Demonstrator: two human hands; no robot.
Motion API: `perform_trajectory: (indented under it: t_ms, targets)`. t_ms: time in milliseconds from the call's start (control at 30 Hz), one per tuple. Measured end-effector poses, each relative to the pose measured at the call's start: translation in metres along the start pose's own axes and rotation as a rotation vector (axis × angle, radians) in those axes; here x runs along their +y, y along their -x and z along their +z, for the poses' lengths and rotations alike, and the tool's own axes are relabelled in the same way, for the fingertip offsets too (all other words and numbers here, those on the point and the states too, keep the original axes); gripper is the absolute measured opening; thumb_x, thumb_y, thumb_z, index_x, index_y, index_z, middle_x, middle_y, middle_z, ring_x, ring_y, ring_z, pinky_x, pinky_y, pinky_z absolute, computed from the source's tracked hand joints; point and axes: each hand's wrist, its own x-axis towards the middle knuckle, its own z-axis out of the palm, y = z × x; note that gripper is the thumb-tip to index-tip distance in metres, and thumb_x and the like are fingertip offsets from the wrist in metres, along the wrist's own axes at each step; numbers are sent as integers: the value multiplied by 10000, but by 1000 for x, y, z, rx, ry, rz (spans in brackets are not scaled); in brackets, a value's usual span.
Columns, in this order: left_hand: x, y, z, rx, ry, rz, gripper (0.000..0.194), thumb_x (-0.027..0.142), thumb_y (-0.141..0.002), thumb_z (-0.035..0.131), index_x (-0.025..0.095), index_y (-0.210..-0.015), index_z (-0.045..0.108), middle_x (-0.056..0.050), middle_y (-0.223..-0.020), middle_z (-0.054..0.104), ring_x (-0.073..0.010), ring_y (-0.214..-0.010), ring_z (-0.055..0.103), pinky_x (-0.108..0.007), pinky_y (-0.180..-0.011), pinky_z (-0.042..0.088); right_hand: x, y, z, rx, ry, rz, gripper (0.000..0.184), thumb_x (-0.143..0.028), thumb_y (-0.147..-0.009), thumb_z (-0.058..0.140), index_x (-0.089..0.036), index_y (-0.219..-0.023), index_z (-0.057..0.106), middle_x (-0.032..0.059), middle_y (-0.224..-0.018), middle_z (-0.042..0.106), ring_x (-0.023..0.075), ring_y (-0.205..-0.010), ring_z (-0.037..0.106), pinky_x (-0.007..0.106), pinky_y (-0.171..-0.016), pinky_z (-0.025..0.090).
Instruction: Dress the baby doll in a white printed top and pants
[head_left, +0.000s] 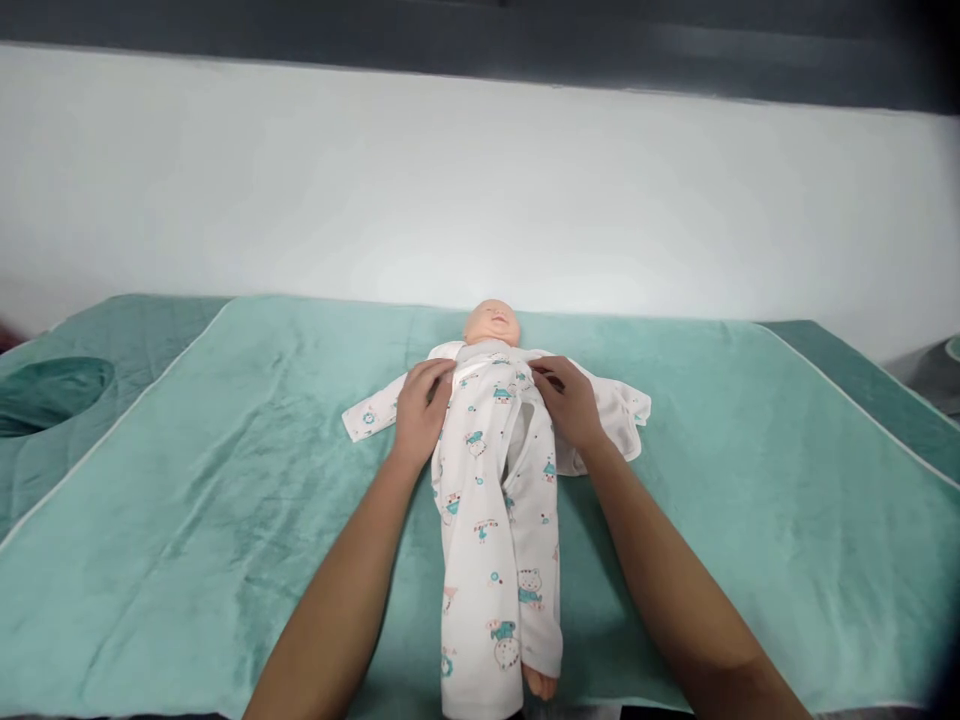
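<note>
Flanking trousers (480, 500) | hands (422, 405) at waist, fingers (436, 372) bent | forearms (337, 580) extended

White, teal cartoon-printed trousers (480, 560)

Bedroom or care-training room, can't be told: green blanket (697, 520) is spread by white wall (480, 190), baby doll (493, 328) laid on it.

Bare hands (421, 408) (570, 402), narrow wrists (407, 461); bare forearms (337, 590) — smooth, rounded, tapering toward the hands
</note>
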Motion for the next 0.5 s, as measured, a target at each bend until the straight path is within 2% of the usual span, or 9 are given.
perform_trajectory:
  t_ms: [67, 200, 267, 367, 500]
  targets:
    - [-4, -7, 2, -74, 48, -47, 237, 322, -947, 492, 229, -1068, 673, -60, -1153, 639, -193, -1128, 581, -358, -1035, 421, -1, -13, 2, -109, -40, -4, 198, -353, -887, 567, -232, -986, 689, 44, -1042, 659, 179, -933, 612, 325, -840, 486]
    - [-13, -16, 5, -114, 106, -170, 197, 376, -917, 536, 222, -954, 654, -43, -1108, 630, -188, -1065, 582, -336, -981, 422, 0, -38, 3, -271, -36, 113, 229, -404, -786, 688, -213, -907, 653, 29, -956, 643, 172, -839, 571, 325, -788, 460]
    - [-16, -17, 7, -116, 119, -218, 163, 373, -880, 583, 216, -890, 622, -34, -1107, 627, -182, -1022, 581, -326, -935, 427, -1, -47, 6, -327, -61, 40, 215, -392, -764, 700, -207, -838, 616, 35, -997, 635, 184, -902, 563, 329, -823, 443]
    - [-15, -15, 10, -66, 146, -256, 158, 360, -874, 580, 212, -841, 537, -26, -1080, 637, -168, -976, 584, -312, -895, 426, -7, -56, 13, -366, -119, -77, 174, -359, -810, 634, -208, -789, 551, 32, -1025, 645, 190, -959, 564, 327, -862, 425]
    - [-13, -12, 11, 47, 46, -284, 140, 354, -913, 517, 227, -884, 464, 3, -894, 591, -154, -843, 557, -292, -798, 423, -15, -72, 27, -343, 116, 8, 159, -350, -868, 541, -220, -783, 509, -8, -774, 610, 165, -731, 522, 304, -726, 398]
